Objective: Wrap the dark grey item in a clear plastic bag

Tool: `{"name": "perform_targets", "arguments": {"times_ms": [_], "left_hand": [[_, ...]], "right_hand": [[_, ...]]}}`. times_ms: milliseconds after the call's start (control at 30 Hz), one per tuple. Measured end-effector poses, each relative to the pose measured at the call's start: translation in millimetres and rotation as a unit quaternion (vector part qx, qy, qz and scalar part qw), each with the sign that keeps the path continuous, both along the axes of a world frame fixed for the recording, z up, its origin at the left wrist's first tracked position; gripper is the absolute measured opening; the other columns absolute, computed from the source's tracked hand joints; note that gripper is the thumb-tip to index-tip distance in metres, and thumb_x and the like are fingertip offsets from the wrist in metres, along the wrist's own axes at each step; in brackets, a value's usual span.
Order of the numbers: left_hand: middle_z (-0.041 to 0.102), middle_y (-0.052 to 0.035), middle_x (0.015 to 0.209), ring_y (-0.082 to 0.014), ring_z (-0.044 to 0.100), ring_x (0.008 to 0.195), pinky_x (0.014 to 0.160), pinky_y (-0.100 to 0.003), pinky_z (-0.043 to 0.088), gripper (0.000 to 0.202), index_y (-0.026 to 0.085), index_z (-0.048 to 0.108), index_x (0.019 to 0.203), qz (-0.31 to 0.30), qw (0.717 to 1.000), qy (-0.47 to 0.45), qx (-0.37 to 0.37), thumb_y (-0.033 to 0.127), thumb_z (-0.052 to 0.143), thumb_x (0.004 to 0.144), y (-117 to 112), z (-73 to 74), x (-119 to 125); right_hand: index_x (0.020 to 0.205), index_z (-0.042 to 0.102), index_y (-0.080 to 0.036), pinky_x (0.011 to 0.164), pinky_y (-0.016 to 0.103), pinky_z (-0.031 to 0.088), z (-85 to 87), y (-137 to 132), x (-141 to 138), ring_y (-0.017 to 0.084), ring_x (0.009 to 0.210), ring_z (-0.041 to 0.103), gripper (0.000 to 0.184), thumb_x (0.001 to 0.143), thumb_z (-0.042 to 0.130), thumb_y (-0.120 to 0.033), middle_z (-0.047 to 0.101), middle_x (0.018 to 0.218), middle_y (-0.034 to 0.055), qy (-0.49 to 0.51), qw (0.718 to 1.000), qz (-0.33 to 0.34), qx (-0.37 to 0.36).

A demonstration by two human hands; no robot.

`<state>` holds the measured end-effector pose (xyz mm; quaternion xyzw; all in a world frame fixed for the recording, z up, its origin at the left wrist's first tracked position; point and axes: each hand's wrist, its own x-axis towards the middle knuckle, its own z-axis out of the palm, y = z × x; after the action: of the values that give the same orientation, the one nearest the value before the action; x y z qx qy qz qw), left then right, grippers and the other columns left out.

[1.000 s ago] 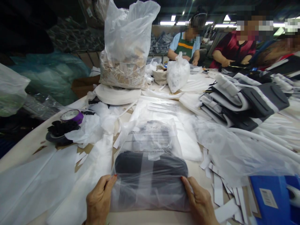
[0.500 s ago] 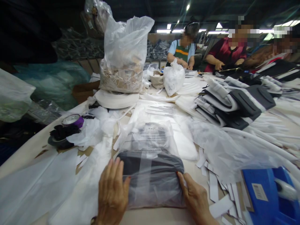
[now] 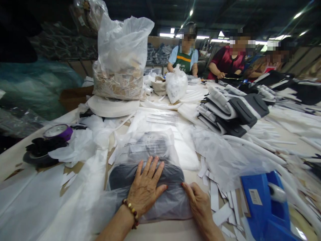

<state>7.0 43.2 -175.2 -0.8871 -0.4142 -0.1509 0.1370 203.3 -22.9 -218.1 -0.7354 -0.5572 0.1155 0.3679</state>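
A dark grey folded item [image 3: 119, 176] lies inside a clear plastic bag [image 3: 167, 206] in front of me. My left hand [image 3: 145, 188], with a beaded bracelet at the wrist, rests flat on top of the bag, its fingers spread. At the bag's right edge, my right hand [image 3: 200, 205] is closed, thumb and forefinger pinching the plastic. The bag's printed upper part [image 3: 147, 144] stretches away from me over a stack of white printed bags [image 3: 184, 152].
A blue tape dispenser [image 3: 259, 204] and paper strips lie to the right. Padded dark bags [image 3: 233, 107] are piled beyond. Tape rolls [image 3: 57, 131] sit at left. A large plastic sack [image 3: 120, 60] stands behind. Several people [image 3: 184, 57] work across the table.
My left hand has moved from the bag's left edge onto its top, fingers spreading. My right hand stays at the right edge. The camera view has turned slightly right.
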Motion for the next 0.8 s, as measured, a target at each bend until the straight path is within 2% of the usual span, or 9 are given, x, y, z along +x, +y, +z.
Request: {"name": "perform_targets", "arguments": {"times_ms": [100,200,333,400,467,533,633,700,800], "left_hand": [[0.035,-0.0082,0.140,-0.0263,0.029,0.129,0.104,-0.046,0.022,0.058,0.021,0.036,0.133,0.003,1.000,0.005,0.005,0.054,0.036,0.086,-1,-0.5,1],[0.033,-0.0087,0.141,-0.0267,0.028,0.130,0.105,-0.047,0.022,0.056,0.020,0.036,0.133,0.002,1.000,0.002,0.001,0.051,0.037,0.086,-1,-2.3,1],[0.028,-0.0138,0.143,-0.0311,0.024,0.131,0.103,-0.053,0.021,0.057,0.016,0.026,0.138,-0.029,0.999,-0.026,0.006,0.044,0.034,0.088,-1,-5.2,-1],[0.027,-0.0157,0.143,-0.0336,0.023,0.131,0.102,-0.057,0.021,0.057,0.016,0.021,0.139,-0.053,0.997,-0.060,0.002,0.042,0.029,0.089,0,-7.1,-1],[0.025,-0.0150,0.144,-0.0345,0.023,0.131,0.102,-0.058,0.019,0.057,0.019,0.017,0.140,-0.072,0.993,-0.098,-0.005,0.042,0.025,0.090,1,-9.1,1],[0.024,-0.0124,0.145,-0.0343,0.023,0.131,0.103,-0.058,0.018,0.057,0.023,0.015,0.140,-0.071,0.988,-0.138,-0.022,0.048,0.022,0.089,0,-11.0,4],[0.022,-0.0083,0.146,-0.0334,0.023,0.131,0.105,-0.057,0.015,0.060,0.028,0.014,0.140,-0.050,0.982,-0.173,-0.051,0.055,0.020,0.087,0,-14.0,6],[0.021,-0.0079,0.147,-0.0335,0.022,0.132,0.105,-0.057,0.014,0.059,0.028,0.014,0.140,-0.055,0.983,-0.166,-0.052,0.054,0.021,0.088,0,-15.6,6],[0.020,-0.0084,0.147,-0.0336,0.022,0.132,0.105,-0.057,0.014,0.059,0.027,0.014,0.140,-0.058,0.985,-0.155,-0.050,0.053,0.021,0.088,1,-16.5,4]], "right_hand": [[0.054,0.045,-0.021,0.038,0.022,0.026,5.9,-9,2,0.009,0.035,0.036,0.055,0.084,0.030,-0.065,0.037,0.043,-0.0056,-0.020,1.000,-0.014,0.002],[0.065,0.052,-0.021,0.045,0.022,0.032,23.8,-36,16,0.010,0.040,0.044,0.042,0.089,0.037,-0.052,0.047,0.049,-0.0038,-0.043,0.998,-0.039,0.033],[0.085,0.055,-0.019,0.073,0.029,0.042,52.3,-86,67,0.017,0.073,0.057,0.023,0.089,0.044,-0.039,0.060,0.077,0.0064,-0.148,0.969,-0.136,0.146],[0.089,0.057,-0.015,0.083,0.039,0.040,60.7,-109,101,0.024,0.089,0.055,0.032,0.087,0.044,-0.045,0.060,0.092,0.0138,-0.215,0.944,-0.208,0.136],[0.085,0.060,-0.013,0.086,0.047,0.038,63.4,-126,132,0.030,0.097,0.052,0.050,0.083,0.039,-0.058,0.058,0.098,0.0186,-0.225,0.927,-0.287,0.085],[0.077,0.063,-0.014,0.083,0.049,0.041,61.5,-136,154,0.032,0.094,0.054,0.062,0.077,0.034,-0.069,0.061,0.094,0.0188,-0.164,0.927,-0.335,0.035],[0.073,0.067,-0.017,0.066,0.037,0.050,56.4,-139,166,0.025,0.076,0.060,0.056,0.073,0.043,-0.067,0.067,0.079,0.0115,-0.023,0.946,-0.324,-0.005],[0.074,0.068,-0.017,0.059,0.031,0.050,54.4,-136,165,0.022,0.069,0.061,0.047,0.070,0.051,-0.061,0.068,0.075,0.0076,0.060,0.942,-0.331,0.011],[0.070,0.069,-0.017,0.056,0.029,0.051,53.0,-126,162,0.022,0.067,0.063,0.040,0.065,0.060,-0.055,0.069,0.073,0.0060,0.176,0.920,-0.346,0.048]]}}
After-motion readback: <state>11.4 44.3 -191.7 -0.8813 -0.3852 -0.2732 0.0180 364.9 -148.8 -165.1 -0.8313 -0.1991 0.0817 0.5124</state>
